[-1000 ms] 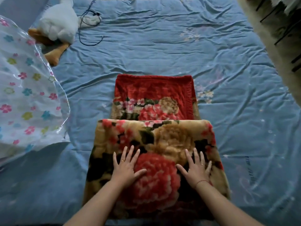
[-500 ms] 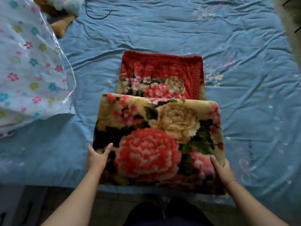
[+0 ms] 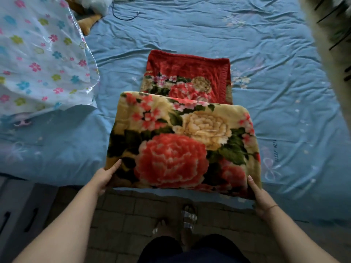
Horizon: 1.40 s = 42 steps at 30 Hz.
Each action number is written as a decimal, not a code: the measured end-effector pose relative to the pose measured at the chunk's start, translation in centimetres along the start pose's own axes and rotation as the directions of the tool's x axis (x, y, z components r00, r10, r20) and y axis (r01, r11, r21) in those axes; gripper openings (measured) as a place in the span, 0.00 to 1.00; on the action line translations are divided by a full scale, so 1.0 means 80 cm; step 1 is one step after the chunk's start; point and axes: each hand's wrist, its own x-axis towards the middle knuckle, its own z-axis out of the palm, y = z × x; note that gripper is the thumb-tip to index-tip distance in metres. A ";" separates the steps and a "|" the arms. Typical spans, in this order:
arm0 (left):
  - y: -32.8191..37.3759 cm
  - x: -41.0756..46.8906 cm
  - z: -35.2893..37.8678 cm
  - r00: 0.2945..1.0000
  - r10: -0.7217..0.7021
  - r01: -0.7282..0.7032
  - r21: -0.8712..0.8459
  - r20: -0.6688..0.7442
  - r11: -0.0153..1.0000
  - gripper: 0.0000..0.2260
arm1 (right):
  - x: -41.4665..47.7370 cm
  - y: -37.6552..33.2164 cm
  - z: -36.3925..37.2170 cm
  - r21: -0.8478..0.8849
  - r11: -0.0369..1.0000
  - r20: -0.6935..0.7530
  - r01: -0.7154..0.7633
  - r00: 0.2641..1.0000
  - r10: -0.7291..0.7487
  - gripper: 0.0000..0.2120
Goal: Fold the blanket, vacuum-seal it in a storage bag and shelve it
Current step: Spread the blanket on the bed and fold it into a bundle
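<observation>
Both hands have left the top of the thick floral plush blanket and slid to its near corners, lifting that edge off the bed. Left hand grips the near-left corner, thumb on top; right hand clasps the near-right corner, fingers tucked underneath, probably curled. Blanket runs lengthways away from the person over the wrinkled blue bedsheet. Flower-printed clear plastic storage bag lies off left, nearer the left hand. Brick-patterned floor below.
</observation>
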 end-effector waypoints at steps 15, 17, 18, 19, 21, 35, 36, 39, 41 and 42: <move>-0.136 -0.134 -0.060 1.000 0.004 -0.003 -0.021 0.028 1.000 0.24 | -0.163 0.113 -0.035 -0.037 0.991 -0.093 0.125 0.987 -0.128 0.36; -0.156 -0.149 -0.074 0.999 -0.014 0.014 -0.014 0.032 1.000 0.21 | -0.193 0.135 -0.034 -0.043 0.991 -0.059 0.125 0.990 -0.127 0.33; -0.161 -0.157 -0.078 0.999 -0.015 0.015 -0.002 0.030 1.000 0.18 | -0.198 0.142 -0.034 -0.038 0.994 -0.073 0.098 0.992 -0.101 0.35; -0.161 -0.162 -0.082 0.999 -0.019 0.019 0.006 0.031 1.000 0.17 | -0.203 0.144 -0.032 -0.030 0.997 -0.091 0.065 0.994 -0.068 0.32; -0.148 -0.166 -0.088 0.999 -0.025 0.025 -0.002 0.039 1.000 0.18 | -0.209 0.136 -0.031 -0.037 0.997 -0.067 0.061 0.996 -0.063 0.23; 0.314 -0.074 0.026 0.964 0.255 -0.244 -0.134 0.071 0.960 0.12 | -0.028 -0.248 0.044 0.184 0.919 0.031 0.348 0.933 -0.359 0.30; 0.355 -0.057 0.041 0.944 0.325 -0.311 -0.193 0.047 0.931 0.09 | -0.006 -0.289 0.060 0.255 0.890 0.004 0.377 0.920 -0.391 0.27; 0.442 -0.002 0.090 0.814 0.576 -0.581 -0.094 -0.073 0.809 0.07 | 0.051 -0.388 0.122 0.376 0.789 -0.026 0.485 0.857 -0.514 0.34; 0.446 0.028 0.137 0.716 0.694 -0.674 0.182 -0.075 0.716 0.20 | 0.088 -0.410 0.173 0.294 0.760 0.004 0.579 0.795 -0.607 0.25; 0.431 0.043 0.162 0.659 0.752 -0.698 0.353 -0.026 0.623 0.27 | 0.110 -0.406 0.198 0.132 0.744 0.009 0.655 0.749 -0.662 0.29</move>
